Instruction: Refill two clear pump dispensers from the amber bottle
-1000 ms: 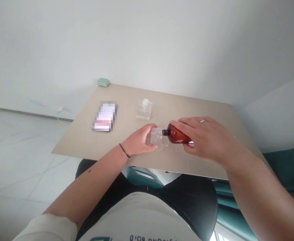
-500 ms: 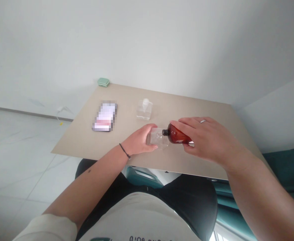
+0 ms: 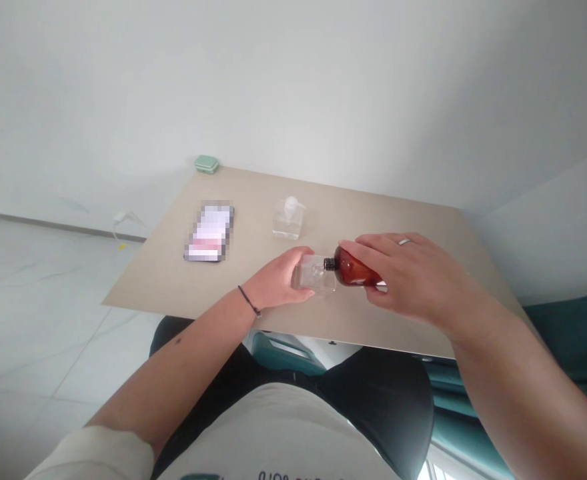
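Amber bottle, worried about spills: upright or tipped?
Tipped: the amber bottle lies almost level in the right hand, black neck toward the clear container in the left hand.

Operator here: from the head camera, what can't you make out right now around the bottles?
In the head view:
- Base of the amber bottle: hidden by the right hand.
- Whether its black neck enters the clear square bottle: the clear walls blur it.
- Screen of the phone: pixelated.

Upper garment: off-white short-sleeved shirt (image 3: 273,437) with dark printed lettering (image 3: 293,476). Lower garment: black trousers (image 3: 388,407). Left wrist (image 3: 249,301): thin black cord band (image 3: 247,300). Right hand (image 3: 413,280): silver ring (image 3: 404,241). Left forearm: small dark mark (image 3: 178,341).
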Demonstrator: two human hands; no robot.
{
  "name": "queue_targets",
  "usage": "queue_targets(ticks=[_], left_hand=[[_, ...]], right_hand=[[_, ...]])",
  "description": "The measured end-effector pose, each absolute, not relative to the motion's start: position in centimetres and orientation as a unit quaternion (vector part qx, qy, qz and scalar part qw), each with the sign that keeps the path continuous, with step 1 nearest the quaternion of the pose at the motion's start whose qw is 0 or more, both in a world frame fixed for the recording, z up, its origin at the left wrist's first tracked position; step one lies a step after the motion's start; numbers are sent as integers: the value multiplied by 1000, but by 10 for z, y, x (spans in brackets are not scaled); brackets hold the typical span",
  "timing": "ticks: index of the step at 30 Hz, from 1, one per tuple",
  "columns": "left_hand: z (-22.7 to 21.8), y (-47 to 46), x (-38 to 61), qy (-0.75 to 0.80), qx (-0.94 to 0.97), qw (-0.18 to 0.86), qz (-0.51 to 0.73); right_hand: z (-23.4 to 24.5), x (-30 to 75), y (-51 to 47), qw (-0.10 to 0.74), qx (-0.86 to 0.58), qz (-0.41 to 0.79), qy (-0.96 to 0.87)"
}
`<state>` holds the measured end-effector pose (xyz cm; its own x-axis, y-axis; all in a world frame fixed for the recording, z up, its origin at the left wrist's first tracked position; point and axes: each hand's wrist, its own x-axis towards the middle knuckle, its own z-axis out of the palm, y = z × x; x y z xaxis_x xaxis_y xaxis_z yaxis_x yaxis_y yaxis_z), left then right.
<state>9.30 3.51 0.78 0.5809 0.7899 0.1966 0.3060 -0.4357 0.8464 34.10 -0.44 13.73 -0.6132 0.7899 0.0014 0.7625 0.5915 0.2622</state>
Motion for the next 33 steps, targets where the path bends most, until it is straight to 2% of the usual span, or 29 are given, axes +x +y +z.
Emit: queue_targets(ticks=[33], left_hand=[[6, 35, 94, 341, 783, 419, 307]], right_hand=[[139, 339, -5, 62, 421, 152, 892]])
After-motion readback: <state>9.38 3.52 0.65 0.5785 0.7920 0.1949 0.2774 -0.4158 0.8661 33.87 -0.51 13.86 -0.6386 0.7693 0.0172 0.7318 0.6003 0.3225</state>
